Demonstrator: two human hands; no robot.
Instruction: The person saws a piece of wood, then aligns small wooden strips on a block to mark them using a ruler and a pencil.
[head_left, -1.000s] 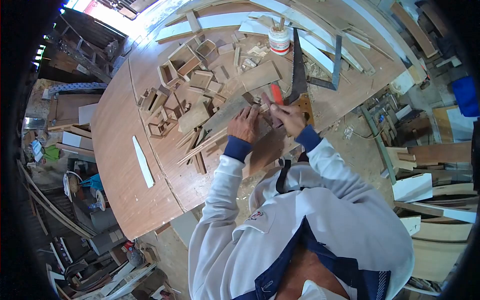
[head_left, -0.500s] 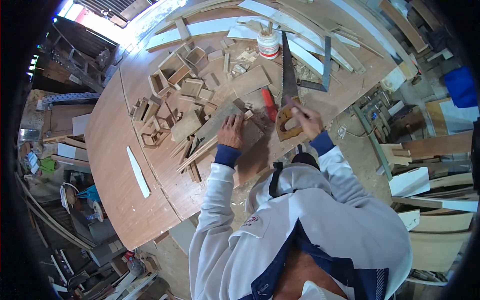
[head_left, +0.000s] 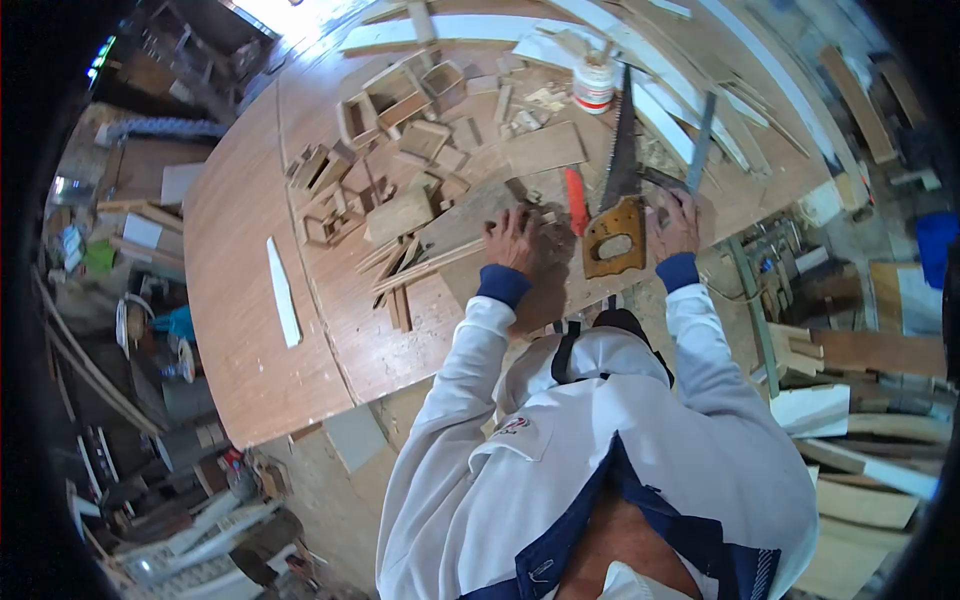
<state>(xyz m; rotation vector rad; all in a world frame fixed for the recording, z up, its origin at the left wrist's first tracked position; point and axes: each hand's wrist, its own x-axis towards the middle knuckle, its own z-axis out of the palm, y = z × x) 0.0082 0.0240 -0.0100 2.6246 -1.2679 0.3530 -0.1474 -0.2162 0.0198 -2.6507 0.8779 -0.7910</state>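
My left hand (head_left: 511, 240) rests on the wooden pieces at the bench's near side, fingers spread and pointing away from me. Under and beside it lie a flat grey-brown board (head_left: 462, 222) and several thin wood strips (head_left: 430, 268). My right hand (head_left: 675, 226) is at the corner of a metal try square (head_left: 703, 140), its fingers curled over the dark stock. Just left of that hand, a handsaw (head_left: 616, 238) lies with its wooden handle toward me. A red-handled tool (head_left: 576, 200) sits between the saw and my left hand.
Small open wooden boxes (head_left: 400, 95) and offcuts cover the bench's middle. A white glue tub (head_left: 593, 86) holding sticks stands behind the saw. Long white-faced strips (head_left: 440, 32) lie along the far side. A white tapered piece (head_left: 283, 295) lies at left; stacked boards (head_left: 870, 500) fill the right floor.
My right hand has moved right, from over the saw handle to the try square. My left hand stays on the wood with its fingers more spread. The view has shifted.
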